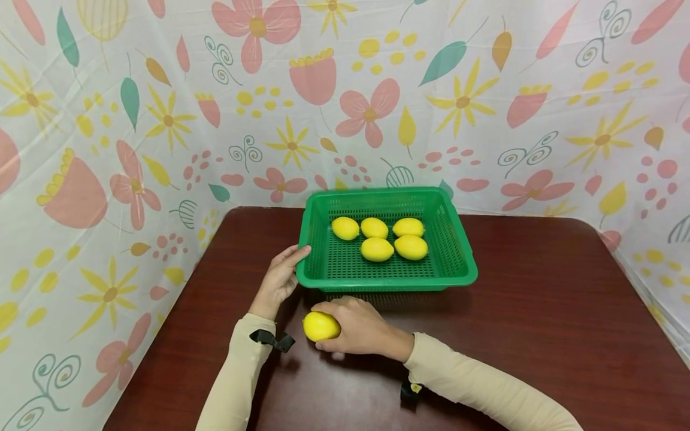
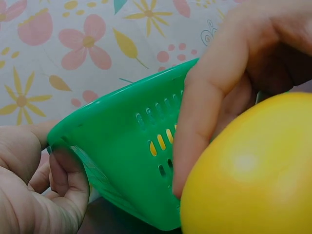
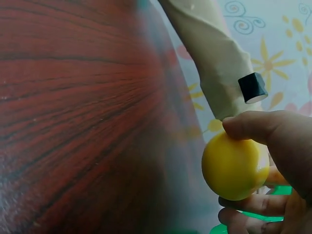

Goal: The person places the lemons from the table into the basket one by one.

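Note:
A yellow lemon [image 1: 321, 327] is gripped between the thumb and fingers of my right hand [image 1: 358, 328], in front of a green plastic basket [image 1: 388, 281]. The same lemon [image 3: 235, 166] shows in the right wrist view, with the thumb on one side and fingers on the other. My left hand [image 1: 280, 278] holds the basket's left rim near its front corner; in the left wrist view the thumb lies over the rim and curled fingers sit beneath it. Inside the basket several lemons [image 1: 377, 249] lie in two rows toward the back.
A dark reddish-brown table [image 1: 539, 311] carries the basket. A white cloth [image 1: 377, 161] printed with flowers and leaves hangs behind it and along the left and right sides. Black straps [image 1: 272, 339] are on both sleeved wrists.

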The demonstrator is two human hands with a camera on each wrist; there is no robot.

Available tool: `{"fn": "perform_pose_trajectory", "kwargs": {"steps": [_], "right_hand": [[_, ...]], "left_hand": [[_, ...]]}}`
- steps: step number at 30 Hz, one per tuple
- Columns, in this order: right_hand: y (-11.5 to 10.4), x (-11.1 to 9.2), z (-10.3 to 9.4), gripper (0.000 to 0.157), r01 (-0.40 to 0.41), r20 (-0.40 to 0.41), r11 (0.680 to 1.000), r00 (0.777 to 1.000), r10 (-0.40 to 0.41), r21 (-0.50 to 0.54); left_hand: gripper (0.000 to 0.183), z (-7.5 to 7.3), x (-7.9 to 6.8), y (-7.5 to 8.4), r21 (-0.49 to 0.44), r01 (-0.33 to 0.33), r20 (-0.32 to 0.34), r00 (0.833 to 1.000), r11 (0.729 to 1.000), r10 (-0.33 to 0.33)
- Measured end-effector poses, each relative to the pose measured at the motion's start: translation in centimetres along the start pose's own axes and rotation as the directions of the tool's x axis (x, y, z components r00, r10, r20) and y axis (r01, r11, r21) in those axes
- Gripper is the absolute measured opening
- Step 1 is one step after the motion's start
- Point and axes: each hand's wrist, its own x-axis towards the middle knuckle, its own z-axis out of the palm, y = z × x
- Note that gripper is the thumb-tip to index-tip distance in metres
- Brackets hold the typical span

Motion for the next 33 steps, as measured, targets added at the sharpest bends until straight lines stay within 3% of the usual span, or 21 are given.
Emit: {"fn": "perform_pose_trajectory", "kwargs": {"steps": [9,21,33], "right_hand": [[-0.5,-0.5,-2.0,0.054,0.017,0.05,1.0,0.999,-0.016,-0.021],[-1.1,-0.7,-6.1,0.056,0.05,0.156,0.999,0.987,-0.048,-0.013],[-0.8,0.4,-9.9,0.059,0.056,0.136,0.998,0.989,-0.059,0.028]], "left_hand": [[0.039,0.2,0.1,-0.1,0.004,0.0,0.004,1.0,1.0,0.0],[0.038,0.2,0.3,-0.1,0.008,-0.006,-0.011,1.0,1.0,0.006],[0.032,-0.2,0.2,-0.3,0.002,-0.011,-0.011,1.0,1.0,0.011]]}}
